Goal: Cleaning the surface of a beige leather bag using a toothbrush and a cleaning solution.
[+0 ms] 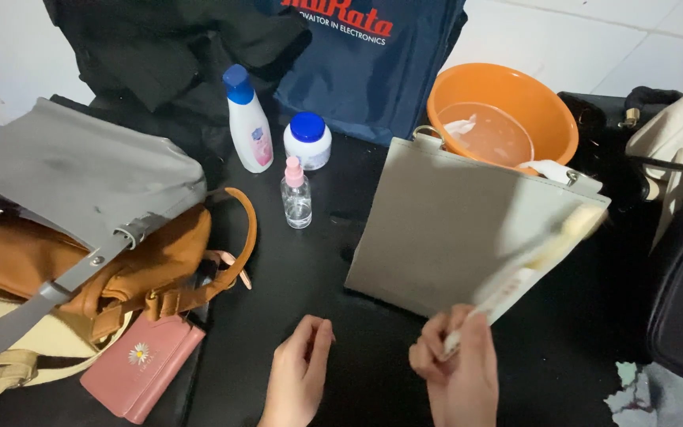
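on the far left, a grey bag (73,170) is lying over a tan leather bag (81,261), and a pink wallet (142,365) with a daisy mark is sitting at the near left edge of the black counter (302,269). these 3 items are crowding the left side and leaving little room there.

the left hand (298,372) is resting on the counter, palm partly down, its fingers loosely together and holding nothing. behind it, 1 small clear spray bottle (296,194) with a pink cap, 1 white lotion bottle (247,119) and 1 white jar (307,141) with a blue lid are standing upright, well apart from both hands.

the right hand (456,368) is closing its fingers around the handle of a toothbrush (527,265), blurred by motion, its head lying over the right edge of the grey tote (452,229) lying flat in the middle. judgement: brushing well is calling for the free hand to press the tote flat, with strokes running short and along the panel.

an orange basin (507,111) holding water is sitting just behind the tote, touching or nearly so; judgement: long strokes are risking a knock there. open counter is lying in front of the tote, between the hands.
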